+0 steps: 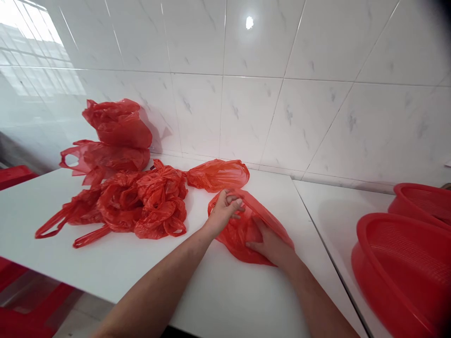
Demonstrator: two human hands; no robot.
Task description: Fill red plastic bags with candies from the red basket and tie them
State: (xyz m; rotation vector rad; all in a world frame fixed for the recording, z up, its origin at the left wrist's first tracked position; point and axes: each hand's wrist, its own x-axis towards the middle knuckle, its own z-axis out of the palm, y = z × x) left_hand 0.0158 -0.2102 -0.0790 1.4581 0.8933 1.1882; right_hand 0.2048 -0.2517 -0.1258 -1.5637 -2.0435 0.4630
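Note:
A red plastic bag (pixel 243 237) lies spread on the white table in front of me, its mouth facing toward me. At the bag's upper left rim is my left hand (pixel 223 211), its fingers curled and closed on the thin film. My right hand (pixel 269 241) reaches inside the mouth, thumb and fingers apart, with the film draped over the fingertips and wrist. Just behind, another red plastic bag (pixel 218 175) lies flattened and touches a heap of crumpled red bags (pixel 141 202) on the left.
Filled-looking red bags (pixel 120 124) are stacked against the tiled wall (pixel 253 112) at the back left. Red plastic baskets (pixel 384 267) stand on the adjoining table at the right, past a seam. Red stools (pixel 28 310) show below the left table edge.

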